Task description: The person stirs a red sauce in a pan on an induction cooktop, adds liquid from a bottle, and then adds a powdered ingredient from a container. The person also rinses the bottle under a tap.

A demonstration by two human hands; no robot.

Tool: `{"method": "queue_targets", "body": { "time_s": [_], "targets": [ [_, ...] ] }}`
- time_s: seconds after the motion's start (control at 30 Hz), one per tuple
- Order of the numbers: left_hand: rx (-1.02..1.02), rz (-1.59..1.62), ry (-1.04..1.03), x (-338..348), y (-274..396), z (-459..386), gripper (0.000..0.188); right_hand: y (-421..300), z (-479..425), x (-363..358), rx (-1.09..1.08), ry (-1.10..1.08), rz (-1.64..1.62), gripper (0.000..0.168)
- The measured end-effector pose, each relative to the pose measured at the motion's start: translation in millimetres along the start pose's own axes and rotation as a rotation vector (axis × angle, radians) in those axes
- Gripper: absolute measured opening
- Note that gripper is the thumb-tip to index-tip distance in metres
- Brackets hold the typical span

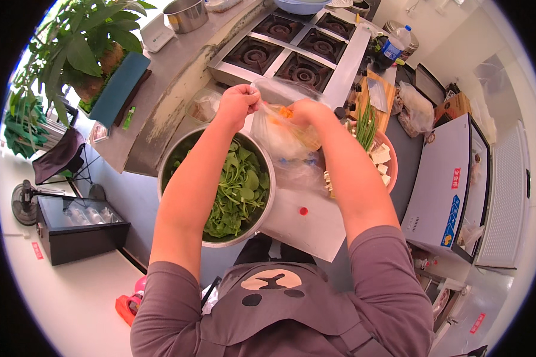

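Observation:
My left hand [239, 105] pinches the upper edge of a clear plastic bag [277, 138], fingers closed on the film. My right hand [308, 111] is at the bag's mouth, its fingers partly hidden; whether it grips the film or something inside I cannot tell. Something orange [286, 112] shows near its fingertips. Below my left forearm stands a large steel bowl [271, 196] full of green leafy vegetables [241, 187]. Beyond my right forearm is a pink basin [392, 154] with white tofu pieces [381, 154] and long green stalks [366, 127].
A gas stove [290, 49] with several burners lies ahead. Right of it are a cutting board [386, 87] with a cleaver [377, 95] and a large soda bottle [392, 47]. A clear container [203, 105] sits behind the bowl. A red cap [303, 211] lies on the steel counter [312, 232].

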State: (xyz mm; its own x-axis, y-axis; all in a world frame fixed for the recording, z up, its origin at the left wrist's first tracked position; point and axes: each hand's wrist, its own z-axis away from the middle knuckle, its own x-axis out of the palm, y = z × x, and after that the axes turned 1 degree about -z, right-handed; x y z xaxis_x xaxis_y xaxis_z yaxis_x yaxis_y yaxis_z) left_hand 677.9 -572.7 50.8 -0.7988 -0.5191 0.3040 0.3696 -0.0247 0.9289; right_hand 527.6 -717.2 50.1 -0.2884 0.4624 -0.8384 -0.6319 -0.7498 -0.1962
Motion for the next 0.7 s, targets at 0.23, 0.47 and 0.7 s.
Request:
{"method": "queue_targets", "body": {
  "time_s": [0.23,0.47,0.7],
  "targets": [
    [0.038,0.076,-0.072,-13.6,1.8,-3.4,0.007,-23.0,-7.7,21.3,0.137,0.062,0.064,0.032],
    [0.040,0.175,-0.051,-19.2,-8.7,-3.4,0.008,-19.6,-1.7,8.4,0.066,0.204,-0.061,0.035],
    [-0.016,-0.063,0.115,-31.4,1.2,13.0,0.015,-18.2,180.3,18.7,-0.144,0.646,-0.594,0.034]
  ]
}}
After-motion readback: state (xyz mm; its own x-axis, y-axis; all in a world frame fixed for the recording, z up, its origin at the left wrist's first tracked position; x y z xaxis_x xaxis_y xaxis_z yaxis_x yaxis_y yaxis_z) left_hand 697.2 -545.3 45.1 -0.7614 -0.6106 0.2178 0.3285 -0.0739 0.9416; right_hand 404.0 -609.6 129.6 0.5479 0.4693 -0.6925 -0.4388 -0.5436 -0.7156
